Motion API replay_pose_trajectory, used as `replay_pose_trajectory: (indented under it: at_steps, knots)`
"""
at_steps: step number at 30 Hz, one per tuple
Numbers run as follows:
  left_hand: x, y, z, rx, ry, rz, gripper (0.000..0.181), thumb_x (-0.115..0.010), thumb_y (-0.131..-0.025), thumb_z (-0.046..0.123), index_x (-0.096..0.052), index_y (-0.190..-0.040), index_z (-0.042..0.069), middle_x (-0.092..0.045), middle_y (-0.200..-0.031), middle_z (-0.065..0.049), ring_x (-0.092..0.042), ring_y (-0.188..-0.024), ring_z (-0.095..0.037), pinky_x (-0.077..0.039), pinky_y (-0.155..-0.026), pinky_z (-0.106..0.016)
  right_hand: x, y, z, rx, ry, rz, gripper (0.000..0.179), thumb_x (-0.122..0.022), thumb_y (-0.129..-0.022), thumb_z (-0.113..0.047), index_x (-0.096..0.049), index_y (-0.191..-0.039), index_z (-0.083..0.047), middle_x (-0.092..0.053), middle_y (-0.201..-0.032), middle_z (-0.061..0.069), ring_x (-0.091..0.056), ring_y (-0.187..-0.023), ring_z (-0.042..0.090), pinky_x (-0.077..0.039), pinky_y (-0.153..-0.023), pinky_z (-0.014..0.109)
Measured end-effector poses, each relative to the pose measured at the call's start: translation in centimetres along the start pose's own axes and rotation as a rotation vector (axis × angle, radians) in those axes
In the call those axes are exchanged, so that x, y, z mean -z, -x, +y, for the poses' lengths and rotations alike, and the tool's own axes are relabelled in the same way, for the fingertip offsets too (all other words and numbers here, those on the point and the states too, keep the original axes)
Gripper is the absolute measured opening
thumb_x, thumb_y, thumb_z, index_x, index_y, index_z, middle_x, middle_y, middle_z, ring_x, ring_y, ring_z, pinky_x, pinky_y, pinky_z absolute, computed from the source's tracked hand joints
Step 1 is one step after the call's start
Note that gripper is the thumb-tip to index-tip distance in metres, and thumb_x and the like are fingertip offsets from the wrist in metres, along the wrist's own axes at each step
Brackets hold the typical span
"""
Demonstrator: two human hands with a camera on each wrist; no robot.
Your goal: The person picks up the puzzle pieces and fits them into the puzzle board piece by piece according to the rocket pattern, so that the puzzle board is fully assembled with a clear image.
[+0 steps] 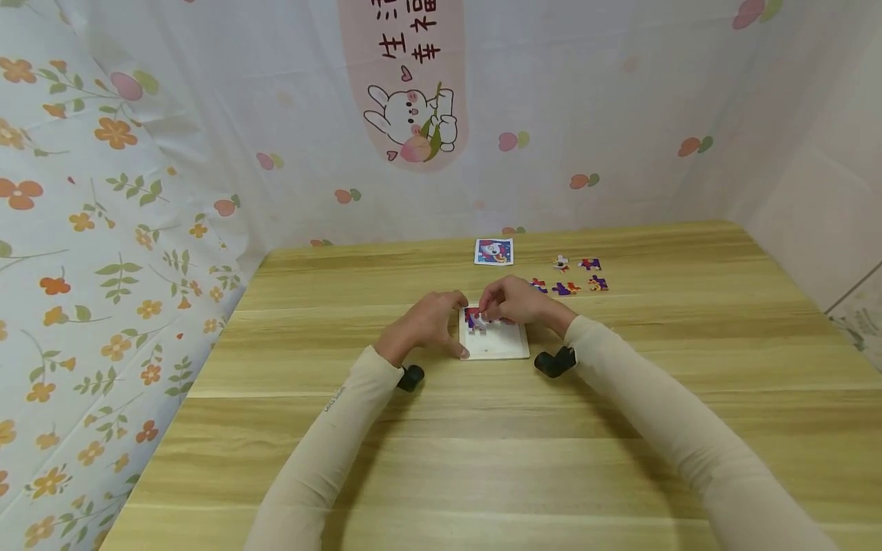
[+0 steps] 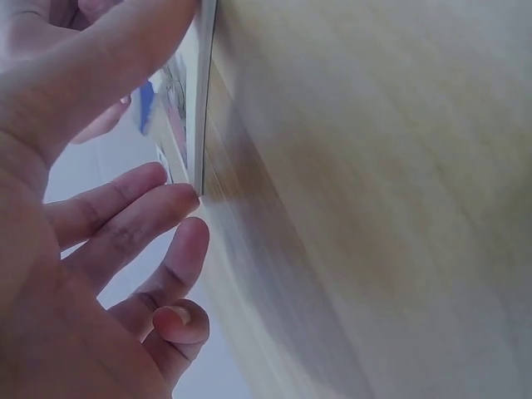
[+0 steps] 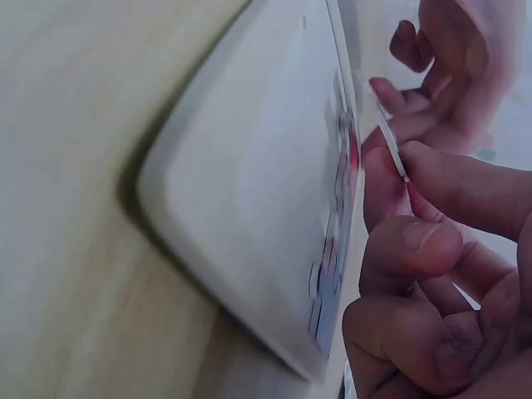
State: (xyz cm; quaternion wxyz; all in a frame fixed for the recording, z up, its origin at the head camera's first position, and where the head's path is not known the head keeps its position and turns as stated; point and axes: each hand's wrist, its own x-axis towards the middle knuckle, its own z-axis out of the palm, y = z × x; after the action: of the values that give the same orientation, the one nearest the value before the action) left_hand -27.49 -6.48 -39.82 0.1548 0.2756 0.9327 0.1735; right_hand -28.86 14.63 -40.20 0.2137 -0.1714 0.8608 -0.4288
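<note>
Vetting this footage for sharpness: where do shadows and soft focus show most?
Head: soft shadow beside the right sleeve on the table; left wrist: dark shadow band across blurred wood grain; right wrist: the white tray has a soft near corner, shadow alongside.

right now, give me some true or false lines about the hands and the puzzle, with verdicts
1. The right hand pinches a puzzle piece. True.
2. The left hand is raised away from the tray. False: it holds the tray at its left side in the head view.
3. The tray is completely filled. False: much of its white surface is bare.
4. The picture card lies on the table beyond the tray. True.
5. The loose pieces lie left of the card in the head view. False: they lie to its right.
</note>
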Motion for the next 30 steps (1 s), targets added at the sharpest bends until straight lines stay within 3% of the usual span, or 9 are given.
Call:
replay_pose_trajectory:
  at_steps: [5, 11, 16, 30]
  knots:
    - [0.3, 0.1, 0.2, 0.008, -0.001, -0.008, 0.083, -0.092, -0.071, 0.035, -0.052, -0.138, 0.007, -0.059, -0.140, -0.009, -0.050, -0.134, -0.030, -0.041, -0.115, -0.042, -0.5, -0.2, -0.3, -0.028, 0.037, 0.026, 0.008, -0.069, -0.092, -0.008, -0.070, -0.098, -0.004, -0.062, -0.075, 0.001, -0.045, -0.056, 0.010, -0.036, -0.052, 0.023]
    - [0.3, 0.3, 0.3, 0.016, -0.010, -0.011, 0.080, -0.092, -0.072, 0.035, -0.053, -0.136, 0.009, -0.060, -0.139, -0.008, -0.049, -0.135, -0.029, -0.041, -0.115, -0.042, -1.0, -0.5, -0.4, -0.055, 0.119, 0.090, 0.006, -0.074, -0.090, -0.013, -0.072, -0.093, -0.008, -0.069, -0.087, 0.005, -0.051, -0.071, 0.015, -0.040, -0.060, 0.024]
    - [0.2, 0.3, 0.3, 0.022, -0.010, -0.007, 0.078, -0.092, -0.071, 0.035, -0.055, -0.135, 0.009, -0.061, -0.136, -0.009, -0.051, -0.132, -0.029, -0.042, -0.113, -0.041, -1.3, -0.7, -0.6, -0.053, 0.163, 0.094, 0.003, -0.074, -0.090, -0.010, -0.075, -0.092, -0.008, -0.071, -0.093, 0.008, -0.053, -0.082, 0.019, -0.042, -0.069, 0.026]
    - [0.1, 0.4, 0.2, 0.011, -0.005, -0.003, 0.075, -0.092, -0.071, 0.036, -0.057, -0.132, 0.009, -0.062, -0.137, -0.006, -0.053, -0.130, -0.025, -0.043, -0.113, -0.040, -1.8, -1.0, -1.3, -0.055, 0.295, 0.203, 0.012, -0.083, -0.080, -0.015, -0.073, -0.082, -0.009, -0.068, -0.083, 0.006, -0.053, -0.080, 0.021, -0.039, -0.066, 0.028]
